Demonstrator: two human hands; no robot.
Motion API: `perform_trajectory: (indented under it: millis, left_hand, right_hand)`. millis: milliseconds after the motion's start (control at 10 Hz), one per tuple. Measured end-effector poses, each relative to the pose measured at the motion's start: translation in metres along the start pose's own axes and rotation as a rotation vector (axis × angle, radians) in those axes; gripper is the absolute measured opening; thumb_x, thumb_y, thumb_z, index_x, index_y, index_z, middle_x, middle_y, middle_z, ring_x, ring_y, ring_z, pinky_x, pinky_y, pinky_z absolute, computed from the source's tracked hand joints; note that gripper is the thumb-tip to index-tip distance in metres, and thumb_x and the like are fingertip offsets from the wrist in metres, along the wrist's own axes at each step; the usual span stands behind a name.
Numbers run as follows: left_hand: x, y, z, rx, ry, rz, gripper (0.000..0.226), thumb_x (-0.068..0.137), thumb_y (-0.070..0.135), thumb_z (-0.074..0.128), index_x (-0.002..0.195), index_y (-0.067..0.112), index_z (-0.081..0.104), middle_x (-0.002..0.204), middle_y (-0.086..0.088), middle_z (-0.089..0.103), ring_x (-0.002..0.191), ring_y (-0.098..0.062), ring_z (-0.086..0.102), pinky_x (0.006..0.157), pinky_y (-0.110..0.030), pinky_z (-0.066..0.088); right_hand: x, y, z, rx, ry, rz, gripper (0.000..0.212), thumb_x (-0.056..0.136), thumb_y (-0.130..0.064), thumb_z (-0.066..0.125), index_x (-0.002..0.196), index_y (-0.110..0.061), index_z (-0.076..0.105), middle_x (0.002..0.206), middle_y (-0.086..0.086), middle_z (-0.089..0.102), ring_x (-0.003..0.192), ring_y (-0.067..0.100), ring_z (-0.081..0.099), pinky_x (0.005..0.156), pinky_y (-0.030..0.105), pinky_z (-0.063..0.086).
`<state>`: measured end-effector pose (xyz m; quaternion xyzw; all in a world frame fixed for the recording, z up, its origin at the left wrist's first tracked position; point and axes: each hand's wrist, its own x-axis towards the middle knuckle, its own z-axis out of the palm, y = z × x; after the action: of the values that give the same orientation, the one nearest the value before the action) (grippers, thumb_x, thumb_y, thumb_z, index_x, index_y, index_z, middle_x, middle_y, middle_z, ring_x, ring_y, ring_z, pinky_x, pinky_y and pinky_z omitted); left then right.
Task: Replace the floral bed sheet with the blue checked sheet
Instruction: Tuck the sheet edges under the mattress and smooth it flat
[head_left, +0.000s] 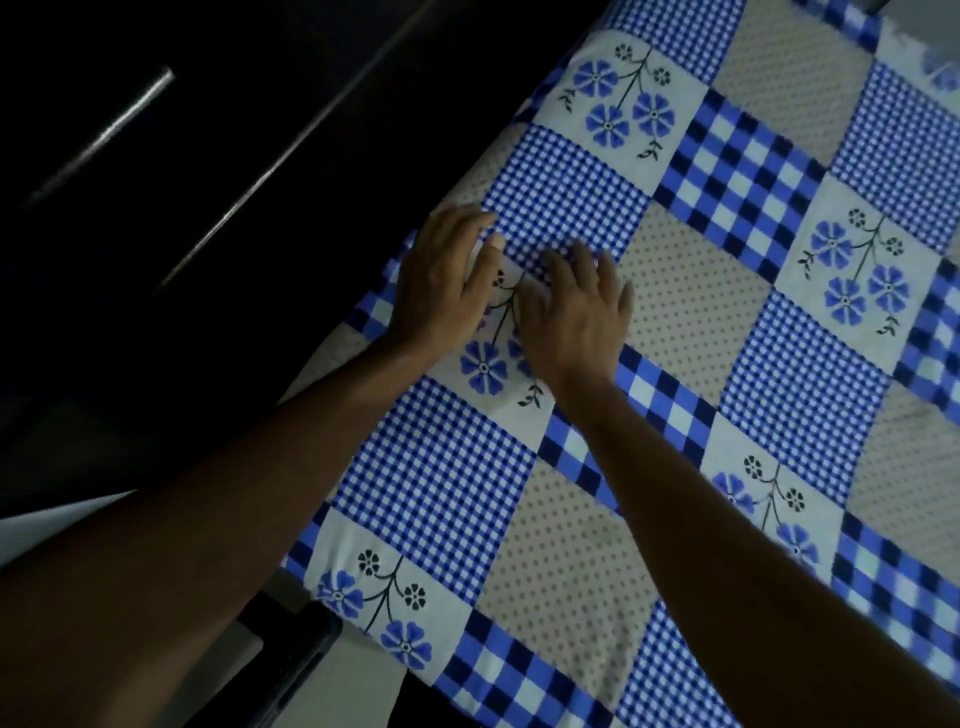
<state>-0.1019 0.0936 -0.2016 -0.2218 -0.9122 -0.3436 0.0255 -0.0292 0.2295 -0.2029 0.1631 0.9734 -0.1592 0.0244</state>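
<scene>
The blue checked sheet (675, 322) lies spread flat over the bed (324, 358) and covers all of the top that can be seen. It is a patchwork of fine blue gingham, larger navy-and-blue checks, beige dotted squares and white squares printed with blue flowers. Its near left edge follows the left edge of the bed. Beyond that edge stands a dark cabinet (156, 156) with a long metal handle (98, 137) catching some light.

Two bare forearms reach in from the lower side of the view, across the near left corner of the bed. The left hand (441, 280) rests palm down on the sheet close to the left edge, its grip slack, with fingers straight and laid flat on the cloth. The right hand (576, 306) lies just beside it, a little further in from the edge, fingers spread apart and pressed flat, clasping nothing. Both hands sit over a white flower square (483, 369), and their fingertips reach onto the fine gingham patch beyond it.
</scene>
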Motion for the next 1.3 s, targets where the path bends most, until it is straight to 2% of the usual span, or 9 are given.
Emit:
perform_trajectory:
  millis: [200,400,500,600,700,800,900,1100,1300]
  left_hand:
    - [-0.029,-0.037,0.001,0.295,-0.215,-0.034,0.057,0.105,0.036,0.023,0.153,0.006,0.033,0.158,-0.014,0.033,0.146,-0.029,0.032,0.119,-0.046,0.026]
    - [-0.091,-0.134,-0.048,-0.090,-0.400,-0.563,0.061,0.104,0.050,0.032,0.148,0.010,0.041,0.155,-0.012,0.037,0.145,-0.027,0.034,0.120,-0.032,0.021]
    - [-0.129,-0.187,-0.054,-0.161,-0.387,-0.637,0.086,0.084,0.081,0.033,0.141,0.018,0.051,0.143,-0.023,0.050,0.133,-0.038,0.047,0.114,-0.052,0.035]
    - [-0.147,-0.156,-0.086,-0.209,-0.264,-0.671,0.066,0.091,0.057,0.041,0.119,0.001,0.062,0.106,-0.033,0.061,0.100,-0.048,0.060,0.089,-0.057,0.050]
    - [-0.161,-0.119,-0.102,-0.123,-0.190,-0.612,0.025,0.101,0.035,0.047,0.087,0.021,0.062,0.075,-0.014,0.060,0.071,-0.022,0.060,0.070,-0.037,0.046]
    - [-0.170,-0.113,-0.107,0.015,-0.099,-0.523,0.020,0.101,0.018,0.054,0.082,0.010,0.058,0.074,-0.005,0.053,0.070,-0.018,0.052,0.067,-0.029,0.037]
    - [-0.157,-0.112,-0.108,0.174,-0.150,-0.465,0.014,0.096,0.008,0.053,0.082,0.005,0.053,0.077,-0.013,0.052,0.075,-0.028,0.055,0.068,-0.038,0.041]
    - [-0.155,-0.114,-0.103,0.478,-0.228,-0.549,0.025,0.096,0.013,0.057,0.116,-0.002,0.055,0.116,-0.027,0.060,0.108,-0.046,0.059,0.082,-0.049,0.048]
    - [-0.154,-0.122,-0.097,0.237,-0.267,-0.609,0.019,0.097,0.010,0.053,0.106,-0.005,0.061,0.094,-0.025,0.059,0.098,-0.040,0.060,0.083,-0.045,0.045]
  right_hand:
    - [-0.060,-0.055,0.041,-0.072,-0.100,-0.078,0.063,0.105,-0.044,0.017,0.161,-0.022,-0.002,0.168,0.005,-0.011,0.153,0.031,-0.017,0.119,0.063,-0.007]
    - [-0.061,-0.136,0.053,-0.131,-0.306,-0.351,0.060,0.104,-0.043,0.021,0.159,-0.022,0.017,0.168,0.000,0.007,0.154,0.028,-0.010,0.115,0.065,-0.014]
    - [-0.059,-0.155,0.056,-0.109,-0.383,-0.469,0.055,0.102,-0.044,0.029,0.154,-0.027,0.033,0.164,-0.004,0.024,0.154,0.026,0.001,0.116,0.066,-0.012]
    - [-0.061,-0.151,0.051,0.008,-0.347,-0.531,0.052,0.100,-0.042,0.039,0.151,-0.031,0.039,0.161,-0.005,0.032,0.152,0.023,0.016,0.121,0.058,-0.006]
    - [-0.091,-0.121,0.044,0.244,-0.133,-0.420,0.054,0.096,-0.036,0.044,0.148,-0.021,0.046,0.155,0.004,0.043,0.147,0.026,0.030,0.124,0.050,0.010]
    - [-0.129,-0.084,0.043,0.217,-0.050,-0.294,0.054,0.100,-0.042,0.036,0.150,-0.021,0.042,0.161,0.005,0.032,0.152,0.026,0.019,0.124,0.053,0.004]
    - [-0.142,-0.066,0.047,0.072,-0.104,-0.266,0.057,0.106,-0.047,0.027,0.158,-0.024,0.026,0.168,0.002,0.013,0.155,0.025,0.002,0.123,0.053,-0.007]
    - [-0.121,-0.099,0.061,-0.136,-0.226,-0.444,0.065,0.103,-0.056,0.012,0.161,-0.028,0.004,0.168,0.003,-0.004,0.154,0.028,-0.010,0.119,0.062,-0.008]
    - [-0.079,-0.148,0.072,-0.276,-0.308,-0.604,0.060,0.101,-0.058,0.022,0.154,-0.033,0.032,0.163,0.000,0.027,0.153,0.028,0.009,0.117,0.065,-0.012]
